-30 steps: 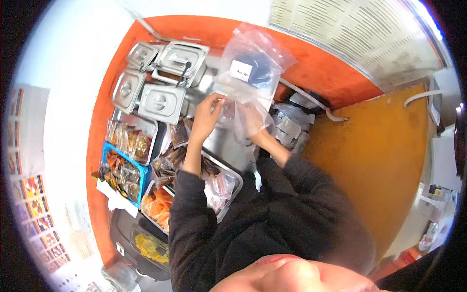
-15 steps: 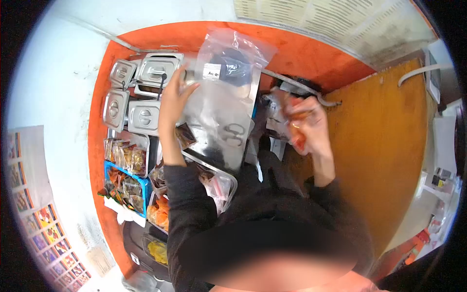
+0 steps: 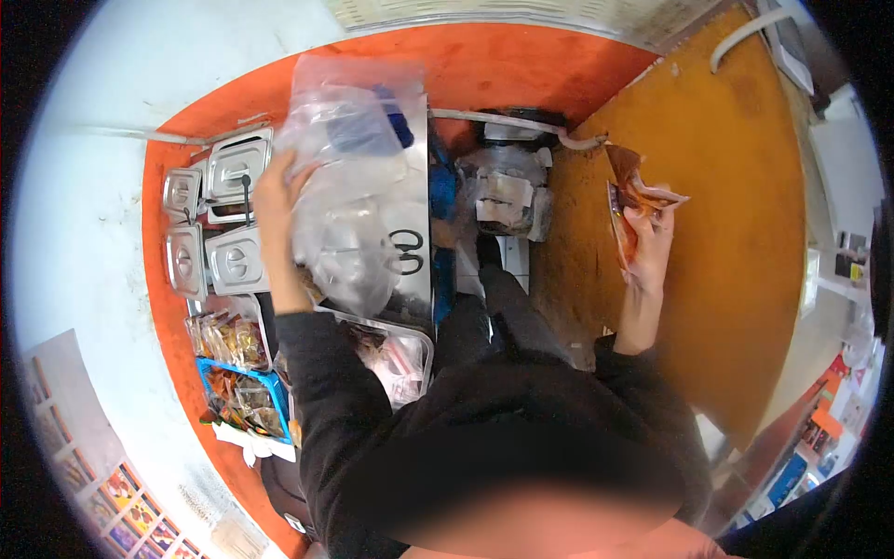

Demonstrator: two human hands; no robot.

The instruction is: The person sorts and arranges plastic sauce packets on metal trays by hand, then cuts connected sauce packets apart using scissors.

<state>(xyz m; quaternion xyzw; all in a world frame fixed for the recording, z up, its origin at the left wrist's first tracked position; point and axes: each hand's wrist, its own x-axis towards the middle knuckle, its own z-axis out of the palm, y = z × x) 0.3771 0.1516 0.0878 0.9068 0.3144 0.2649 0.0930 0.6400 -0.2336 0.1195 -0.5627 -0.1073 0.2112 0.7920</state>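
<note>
Crinkled, glossy reddish-brown packets were clamped in the right hand, well apart from the left hand, which was at the edge of thin, rumpled clear bags on the smooth steel counter; whether its fingers gripped plastic could not be told. Rectangular steel pans were lidded, their contents hidden, while a blue plastic basket contained dark and orange-brown packets and a round-cornered metal tray held pink-and-white clear packets, both nearer the left hand.
</note>
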